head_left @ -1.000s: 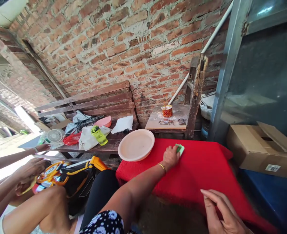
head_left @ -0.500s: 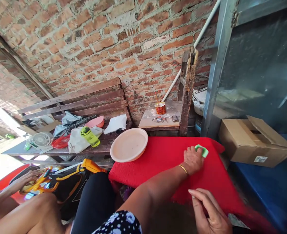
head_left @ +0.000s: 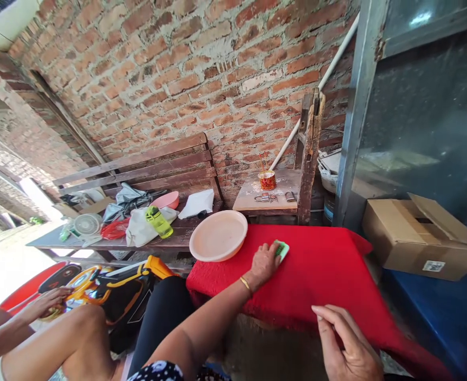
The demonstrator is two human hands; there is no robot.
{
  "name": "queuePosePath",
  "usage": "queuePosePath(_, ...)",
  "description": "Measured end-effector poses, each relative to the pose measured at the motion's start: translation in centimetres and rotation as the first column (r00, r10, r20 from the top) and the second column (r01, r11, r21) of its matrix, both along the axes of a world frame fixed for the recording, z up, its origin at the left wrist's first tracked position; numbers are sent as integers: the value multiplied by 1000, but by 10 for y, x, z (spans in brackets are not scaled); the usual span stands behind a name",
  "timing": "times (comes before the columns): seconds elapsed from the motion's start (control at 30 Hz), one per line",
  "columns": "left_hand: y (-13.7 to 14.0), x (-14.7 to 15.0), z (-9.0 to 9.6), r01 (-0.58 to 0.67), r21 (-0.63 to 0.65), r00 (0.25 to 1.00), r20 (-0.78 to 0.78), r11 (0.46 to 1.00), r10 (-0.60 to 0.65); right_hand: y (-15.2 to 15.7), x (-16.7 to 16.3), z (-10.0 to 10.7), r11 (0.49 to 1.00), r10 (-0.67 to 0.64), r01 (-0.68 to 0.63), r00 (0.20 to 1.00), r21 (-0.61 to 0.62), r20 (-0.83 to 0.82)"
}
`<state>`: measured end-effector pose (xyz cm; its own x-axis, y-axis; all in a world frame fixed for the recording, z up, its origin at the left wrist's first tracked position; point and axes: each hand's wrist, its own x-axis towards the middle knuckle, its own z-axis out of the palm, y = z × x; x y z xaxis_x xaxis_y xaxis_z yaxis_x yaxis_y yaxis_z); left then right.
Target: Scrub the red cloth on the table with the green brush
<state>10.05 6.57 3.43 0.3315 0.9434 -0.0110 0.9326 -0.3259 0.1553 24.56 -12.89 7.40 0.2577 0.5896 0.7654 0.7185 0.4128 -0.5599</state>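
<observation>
The left hand (head_left: pixel 263 263) covers part of the pale green piece (head_left: pixel 283 250), so its full outline is out of sight! Down at the bottom edge, the right hand (head_left: pixel 348 341) is cut off, and whether its fingertips pinch anything, we can't tell; the patterned sleeve (head_left: pixel 156 372) gets sliced there too. The red cloth (head_left: pixel 316 275) hides whatever bears it. Over left, a co-worker's arm (head_left: pixel 7 333) runs out of the picture. Print on the label (head_left: pixel 434 266) of the cardboard box (head_left: pixel 394 238)? Too small to read! And the blue surface (head_left: pixel 416 296) disappears off the right edge.
</observation>
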Motion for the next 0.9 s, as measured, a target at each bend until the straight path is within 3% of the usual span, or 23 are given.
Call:
queuePosePath(0.1, 4, -29, 1, -138, 10, 988, -74, 990, 138, 0, 1, -2, 1000, 2, -2, 1000, 1, 8)
queuePosePath(0.17, -6, -24, -5, -126, 13, 989, -78, 992, 126, 1, 2, -3, 1000, -7, 7, 1000, -4, 13)
queuePosePath(0.3, -50, 22, -22, 141, 32, 990, -25, 990, -140, 4, 3, -8, 1000, 1, -1, 1000, -22, 18)
queuePosePath(0.4, -84, 51, -31, 408, -26, 913, 25, 913, -407, 7, 3, -13, 999, 8, -7, 1000, -44, 25)
queuePosePath(0.5, -97, 48, -27, 532, -95, 845, 127, 841, -520, 10, 3, -18, 999, -6, 7, 1000, -49, 29)
queuePosePath(0.6, -85, 8, -12, 419, -85, 891, 230, 904, -391, 11, 4, -20, 996, -6, 10, 999, -91, 37)
queuePosePath(0.7, -64, -53, 2, 141, -60, 979, 155, 988, -130, 11, 4, -19, 994, -15, 20, 999, -107, 52)
queuePosePath(0.8, -50, -107, 8, -73, -59, 997, 33, 996, 75, 11, 4, -18, 994, -27, 34, 997, -104, 67)
queuePosePath(0.9, -53, -124, 0, -137, -77, 991, -17, 988, 136, 13, 4, -24, 993, -24, 33, 996, -114, 86)
